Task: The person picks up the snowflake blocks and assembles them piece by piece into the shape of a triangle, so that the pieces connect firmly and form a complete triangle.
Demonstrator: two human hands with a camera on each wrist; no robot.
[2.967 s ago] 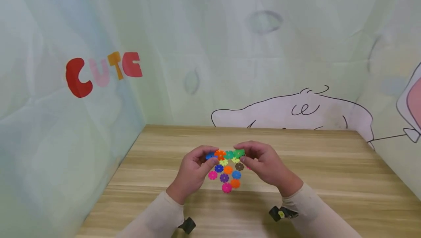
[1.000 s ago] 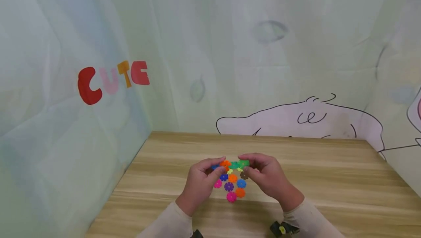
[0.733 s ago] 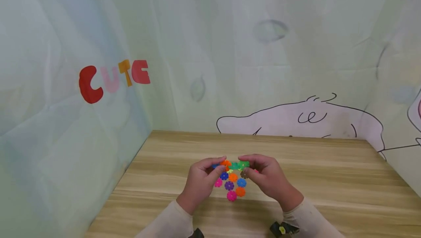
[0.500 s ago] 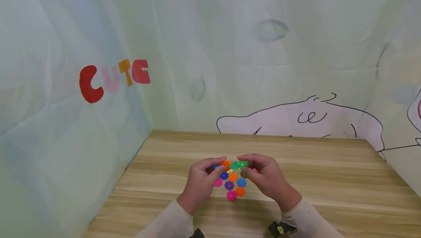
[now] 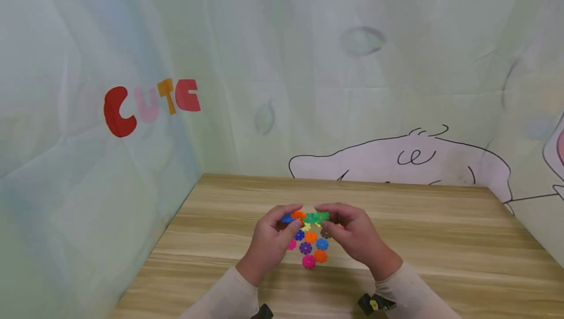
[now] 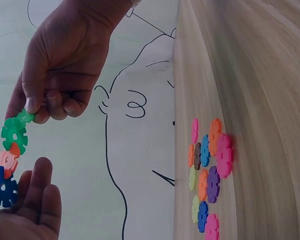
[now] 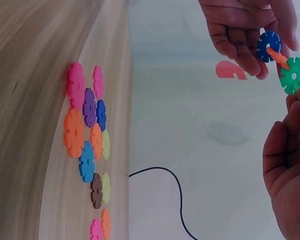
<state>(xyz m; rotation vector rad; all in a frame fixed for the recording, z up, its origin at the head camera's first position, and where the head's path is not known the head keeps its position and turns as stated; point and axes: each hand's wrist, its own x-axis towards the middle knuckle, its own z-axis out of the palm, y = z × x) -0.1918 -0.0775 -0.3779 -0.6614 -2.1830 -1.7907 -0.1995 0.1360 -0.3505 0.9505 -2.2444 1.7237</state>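
A short chain of joined snowflake discs (image 5: 306,217) hangs above the wooden table (image 5: 418,231), running blue, orange, green, light green. My left hand (image 5: 287,222) pinches its blue end (image 7: 268,46). My right hand (image 5: 327,218) pinches the light green end (image 6: 25,116) between thumb and fingers. The middle green disc (image 7: 294,75) and the orange disc (image 7: 278,57) are free between the hands. Under the hands several loose discs (image 5: 310,248) lie flat on the table, pink, purple, orange, blue, brown and yellow.
Printed cloth walls close the table in at the back (image 5: 352,113), left (image 5: 88,162) and right (image 5: 537,201). Bare wood (image 5: 462,260) stretches to the right of the hands and towards the back wall. A black wrist strap (image 5: 372,303) shows on the right sleeve.
Both hands have kept hold of the disc chain and shifted slightly left, a little closer together. The loose discs on the table have not moved.
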